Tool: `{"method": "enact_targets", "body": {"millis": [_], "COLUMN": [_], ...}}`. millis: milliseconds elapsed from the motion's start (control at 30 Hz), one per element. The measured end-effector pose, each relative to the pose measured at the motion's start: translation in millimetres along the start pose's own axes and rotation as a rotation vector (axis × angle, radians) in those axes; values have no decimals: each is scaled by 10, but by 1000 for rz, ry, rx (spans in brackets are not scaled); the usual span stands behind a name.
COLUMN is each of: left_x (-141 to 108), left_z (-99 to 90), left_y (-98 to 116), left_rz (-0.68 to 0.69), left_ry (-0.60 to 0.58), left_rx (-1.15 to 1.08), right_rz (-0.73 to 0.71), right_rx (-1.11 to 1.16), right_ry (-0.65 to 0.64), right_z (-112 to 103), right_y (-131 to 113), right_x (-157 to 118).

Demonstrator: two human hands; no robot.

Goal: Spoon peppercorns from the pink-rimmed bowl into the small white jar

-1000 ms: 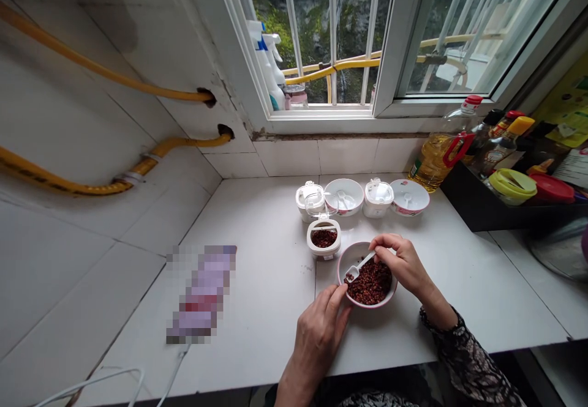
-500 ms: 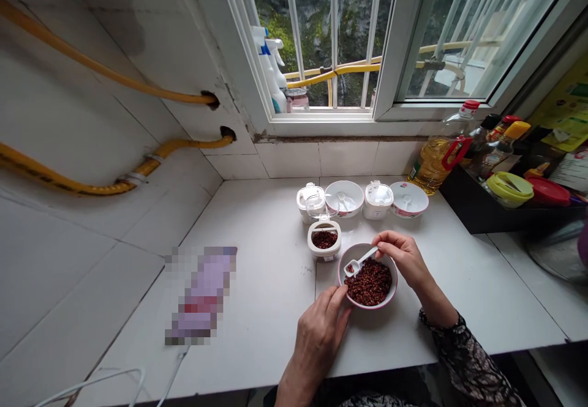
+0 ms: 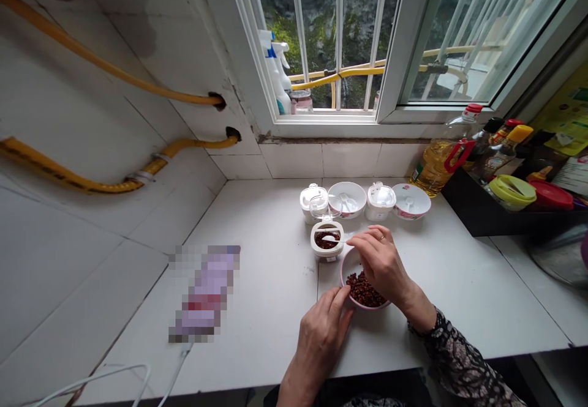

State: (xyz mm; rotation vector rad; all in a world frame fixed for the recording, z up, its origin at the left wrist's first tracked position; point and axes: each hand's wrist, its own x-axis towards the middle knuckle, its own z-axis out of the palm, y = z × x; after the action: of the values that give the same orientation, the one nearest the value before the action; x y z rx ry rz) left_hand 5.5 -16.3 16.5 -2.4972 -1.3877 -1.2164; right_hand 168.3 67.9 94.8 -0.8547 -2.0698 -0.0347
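My right hand (image 3: 382,260) pinches the handle of a small white spoon (image 3: 331,238), whose bowl is over the opening of a white jar (image 3: 327,251) holding dark red grains. The jar's clear lid stands raised behind it. Below that hand sits a white bowl with a pink rim (image 3: 345,266), with more dark red grains (image 3: 365,291) inside; the hand covers part of it. My left hand (image 3: 324,327) holds the near left rim of this bowl between fingers and thumb.
Behind stand two lidded white jars (image 3: 313,200) (image 3: 380,202) and two bowls with spoons (image 3: 348,200) (image 3: 412,202). An oil bottle (image 3: 434,165) and a black box (image 3: 478,211) of condiments are at right. A blurred purple object (image 3: 206,294) with a cable lies left.
My right hand has moved left and up from over the bowl, bringing the spoon to the open jar. My left hand stays at the bowl's rim. The view has shifted slightly.
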Motion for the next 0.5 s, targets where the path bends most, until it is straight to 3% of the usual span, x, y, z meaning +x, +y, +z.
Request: {"method": "enact_targets", "body": {"millis": [67, 233, 500], "left_x": [4, 5, -2], "left_z": [-2, 0, -11], "left_y": [2, 8, 11], "left_rz": [1, -3, -18], "left_ry": [1, 8, -5], "left_rx": [-4, -7, -25], "right_rz": [-38, 107, 164], "right_rx": [-37, -9, -59], "right_ry": [-6, 73, -187], "right_z": [-28, -230, -251], "right_y": [4, 59, 206], "right_x": [7, 3, -220]}}
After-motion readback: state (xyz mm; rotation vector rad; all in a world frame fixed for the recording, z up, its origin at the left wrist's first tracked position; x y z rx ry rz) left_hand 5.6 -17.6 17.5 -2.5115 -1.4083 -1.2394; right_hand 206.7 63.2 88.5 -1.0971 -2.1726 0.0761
